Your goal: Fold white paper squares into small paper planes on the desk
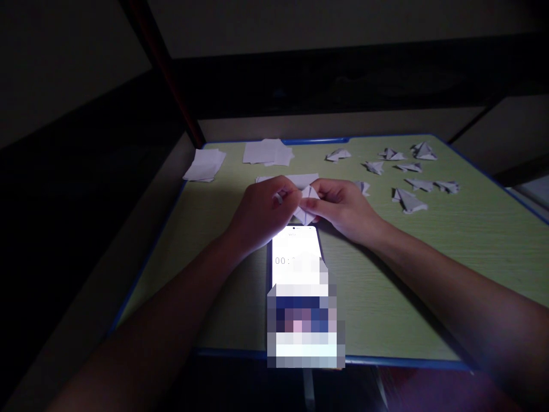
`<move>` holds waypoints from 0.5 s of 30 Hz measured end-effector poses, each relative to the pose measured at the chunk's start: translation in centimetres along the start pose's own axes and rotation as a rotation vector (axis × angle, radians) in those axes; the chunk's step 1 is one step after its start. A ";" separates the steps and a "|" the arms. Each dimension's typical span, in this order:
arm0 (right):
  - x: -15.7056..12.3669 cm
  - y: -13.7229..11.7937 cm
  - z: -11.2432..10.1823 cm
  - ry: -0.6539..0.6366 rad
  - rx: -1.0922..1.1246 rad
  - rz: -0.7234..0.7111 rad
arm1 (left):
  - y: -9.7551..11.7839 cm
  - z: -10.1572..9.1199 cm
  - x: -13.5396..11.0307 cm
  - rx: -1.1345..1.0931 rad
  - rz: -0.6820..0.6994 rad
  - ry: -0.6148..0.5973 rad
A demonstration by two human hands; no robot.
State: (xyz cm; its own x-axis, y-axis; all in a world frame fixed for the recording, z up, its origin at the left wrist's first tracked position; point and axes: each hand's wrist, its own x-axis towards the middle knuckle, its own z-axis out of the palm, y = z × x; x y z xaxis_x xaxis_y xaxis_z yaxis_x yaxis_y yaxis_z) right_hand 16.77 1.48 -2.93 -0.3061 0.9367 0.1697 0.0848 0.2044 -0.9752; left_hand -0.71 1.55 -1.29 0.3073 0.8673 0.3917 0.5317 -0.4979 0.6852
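Between my two hands is a small white folded paper (pixel 307 209), held just above the top end of a lit phone (pixel 295 246). My left hand (pixel 268 209) pinches it from the left with thumb and fingers closed. From the right, my right hand (pixel 343 206) grips it, thumb laid across its front. Creases and a darker line show on the paper; part of it is hidden behind my fingers. Behind my hands lies a flat white paper sheet (pixel 309 179), and a folded paper piece (pixel 363 187) is partly covered by my right hand.
Several folded paper figures (pixel 409 200) are spread over the table's far right. Two stacks of white paper sit at the far left, one at the corner (pixel 205 165) and another stack (pixel 266 152) beside it. The green table (pixel 180 252) has a blue edge; the surroundings are dark.
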 end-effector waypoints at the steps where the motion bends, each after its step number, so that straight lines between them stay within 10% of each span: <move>1: 0.0 0.0 0.0 -0.001 -0.004 -0.005 | 0.0 0.0 0.0 0.001 -0.002 -0.002; 15: 0.0 0.0 0.1 -0.006 -0.003 0.019 | -0.1 0.1 -0.1 -0.018 0.029 0.004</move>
State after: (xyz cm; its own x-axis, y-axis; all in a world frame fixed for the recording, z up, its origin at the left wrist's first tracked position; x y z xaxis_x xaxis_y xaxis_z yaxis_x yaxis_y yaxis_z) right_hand 16.72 1.44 -2.92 -0.3103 0.9386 0.1507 0.0934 0.1879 -0.9777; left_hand -0.75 1.53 -1.42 0.3194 0.8527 0.4134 0.5087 -0.5224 0.6843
